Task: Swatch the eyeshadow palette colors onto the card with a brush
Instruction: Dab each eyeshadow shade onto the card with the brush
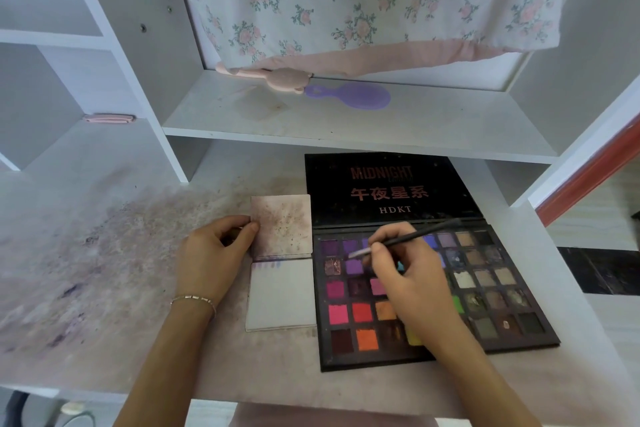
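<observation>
Purple powder is being picked up: the brush (401,242) is pinched between thumb and fingers of the right hand (405,282), its pale tip lowered to the purple pans in the upper left corner of the open eyeshadow palette (485,329); whether the bristles actually touch a pan cannot be told. The palette lies flat on the bench (104,253), its black lid (388,187) propped open behind. Just beside its left edge the card (282,298) is found, a small white pad whose stained upper leaf (282,225) is folded back and pinched at its left edge by the left hand (214,253). A few short violet strokes are visible along the top of the blank lower leaf, so the swatching is judged barely begun. The loading step appears to be in hand; next, the loaded tip would need carrying left to the blank leaf and drawing down beside the existing marks, the pad being kept steady.
</observation>
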`<action>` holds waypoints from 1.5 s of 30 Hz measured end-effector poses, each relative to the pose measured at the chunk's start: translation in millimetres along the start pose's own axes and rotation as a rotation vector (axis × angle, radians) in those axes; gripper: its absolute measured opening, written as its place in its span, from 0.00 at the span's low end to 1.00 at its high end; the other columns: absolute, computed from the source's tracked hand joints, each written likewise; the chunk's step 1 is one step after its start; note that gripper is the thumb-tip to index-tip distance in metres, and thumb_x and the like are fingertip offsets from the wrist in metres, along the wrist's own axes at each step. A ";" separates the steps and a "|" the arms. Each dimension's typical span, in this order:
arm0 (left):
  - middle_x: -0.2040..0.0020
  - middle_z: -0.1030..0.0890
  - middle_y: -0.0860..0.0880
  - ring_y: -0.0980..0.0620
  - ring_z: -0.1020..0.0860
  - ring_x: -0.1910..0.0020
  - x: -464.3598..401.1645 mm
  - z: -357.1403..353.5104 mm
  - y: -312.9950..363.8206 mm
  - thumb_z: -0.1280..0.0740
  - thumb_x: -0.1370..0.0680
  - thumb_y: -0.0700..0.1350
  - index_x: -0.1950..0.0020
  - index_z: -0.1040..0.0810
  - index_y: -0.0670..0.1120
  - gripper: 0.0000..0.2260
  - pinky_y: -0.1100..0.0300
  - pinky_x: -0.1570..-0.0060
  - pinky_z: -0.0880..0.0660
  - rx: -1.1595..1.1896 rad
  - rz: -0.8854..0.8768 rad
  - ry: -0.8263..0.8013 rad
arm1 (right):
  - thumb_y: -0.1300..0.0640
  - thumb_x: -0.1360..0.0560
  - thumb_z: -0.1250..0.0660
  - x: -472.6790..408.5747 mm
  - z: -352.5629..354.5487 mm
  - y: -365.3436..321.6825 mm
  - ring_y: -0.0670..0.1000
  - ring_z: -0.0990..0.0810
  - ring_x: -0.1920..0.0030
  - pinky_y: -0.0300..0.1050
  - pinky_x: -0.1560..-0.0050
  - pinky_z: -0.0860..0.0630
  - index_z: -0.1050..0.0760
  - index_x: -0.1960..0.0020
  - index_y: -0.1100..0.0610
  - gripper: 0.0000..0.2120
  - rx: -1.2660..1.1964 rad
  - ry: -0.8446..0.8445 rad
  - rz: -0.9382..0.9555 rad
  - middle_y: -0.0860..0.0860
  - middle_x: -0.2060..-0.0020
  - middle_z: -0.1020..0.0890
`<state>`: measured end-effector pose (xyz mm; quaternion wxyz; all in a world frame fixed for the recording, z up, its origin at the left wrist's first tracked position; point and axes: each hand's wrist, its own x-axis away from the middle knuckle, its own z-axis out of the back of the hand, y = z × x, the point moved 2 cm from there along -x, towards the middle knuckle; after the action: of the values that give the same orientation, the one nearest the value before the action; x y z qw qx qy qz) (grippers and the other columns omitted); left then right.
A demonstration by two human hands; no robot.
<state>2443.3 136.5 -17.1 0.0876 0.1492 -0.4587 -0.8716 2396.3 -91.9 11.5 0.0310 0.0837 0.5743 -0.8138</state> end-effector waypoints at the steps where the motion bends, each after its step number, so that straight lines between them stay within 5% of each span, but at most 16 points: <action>1: 0.62 0.22 0.60 0.65 0.26 0.61 -0.2 0.0 0.2 0.30 0.28 0.45 0.54 0.17 0.48 0.05 0.70 0.60 0.32 -0.001 -0.004 0.001 | 0.62 0.25 0.38 0.1 -6.8 -1.9 0.55 0.23 0.66 0.49 0.67 0.26 0.29 0.60 0.46 0.11 -0.005 -0.032 0.000 0.52 0.66 0.22; 6: 0.63 0.23 0.61 0.68 0.26 0.62 -0.9 -0.3 -0.2 0.30 0.28 0.45 0.55 0.17 0.48 0.05 0.72 0.62 0.33 -0.006 -0.010 0.007 | 0.58 0.25 0.38 -3.3 -35.0 -7.5 0.47 0.23 0.67 0.38 0.68 0.26 0.29 0.59 0.46 0.08 0.030 -0.150 0.008 0.51 0.66 0.21; 9: 0.64 0.24 0.63 0.68 0.26 0.63 -0.6 0.0 -0.3 0.30 0.28 0.45 0.55 0.17 0.48 0.05 0.72 0.63 0.33 -0.011 -0.024 0.012 | 0.58 0.25 0.38 -6.4 -46.2 -9.4 0.48 0.21 0.64 0.40 0.65 0.24 0.30 0.59 0.45 0.08 0.036 -0.207 -0.007 0.51 0.65 0.19; 19: 0.62 0.19 0.55 0.56 0.22 0.61 -1.5 0.2 -2.2 0.30 0.28 0.44 0.54 0.17 0.48 0.05 0.63 0.57 0.27 0.018 0.004 -0.002 | 0.58 0.26 0.38 -10.7 -52.7 -8.6 0.44 0.24 0.66 0.34 0.67 0.27 0.30 0.59 0.44 0.09 0.088 -0.240 -0.004 0.50 0.63 0.18; 27: 0.63 0.21 0.57 0.60 0.23 0.62 -0.8 1.2 -1.0 0.30 0.28 0.44 0.54 0.17 0.48 0.05 0.68 0.59 0.29 0.010 0.000 -0.001 | 0.57 0.26 0.38 -10.8 -53.6 -6.8 0.48 0.19 0.57 0.45 0.56 0.21 0.30 0.60 0.43 0.09 0.114 -0.260 -0.019 0.49 0.61 0.18; 45: 0.64 0.22 0.60 0.64 0.24 0.61 -0.8 0.6 -1.9 0.31 0.28 0.45 0.55 0.17 0.49 0.04 0.69 0.61 0.31 0.013 -0.005 -0.009 | 0.57 0.25 0.38 -11.4 -54.2 -6.7 0.48 0.20 0.58 0.41 0.59 0.22 0.31 0.60 0.42 0.10 0.118 -0.250 -0.020 0.50 0.61 0.18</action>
<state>2443.8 138.3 -18.2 0.0822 0.1469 -0.4643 -0.8696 2412.0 -39.2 2.0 0.0893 -0.0226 0.5181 -0.8504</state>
